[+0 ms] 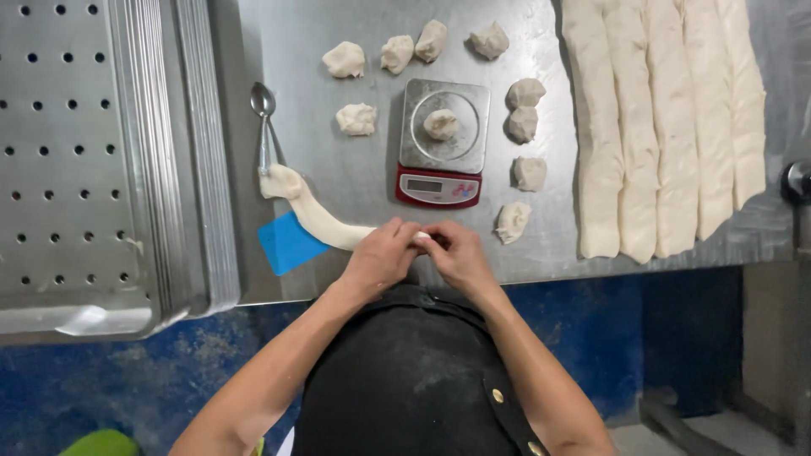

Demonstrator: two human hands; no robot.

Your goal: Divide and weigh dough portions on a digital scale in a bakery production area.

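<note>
— Where did the dough rope [314,216] lie relative to the hands?

— It ran along the near part of the steel table [355,169], its long axis slanting from far-left to near-right. The far end sat just beside the handle of a spoon [264,118]; the near end disappeared between the fingers of both hands at the table's near edge.

— Which hand was nearer to the length of it?

— The left hand [382,256]. Nearly the whole rope stretched away to the left and far side of that hand, crossing over the corner of a blue scraper [288,242]. The right hand [457,253] met only the very tip, with no rope showing to its right.

— And the hands themselves?

— Both were closed in a pinch on that near end, fingertips touching each other, a small white bit of dough visible between them. Whether that bit was already separated from the rope, I could not tell.

— What else stood around?

— A small red scale [441,143] just beyond the hands, with one dough lump [441,124] on its pan. More lumps were scattered around it. Long dough strips [667,118] lay side by side at the right, and a stack of perforated trays [101,160] at the left.
</note>
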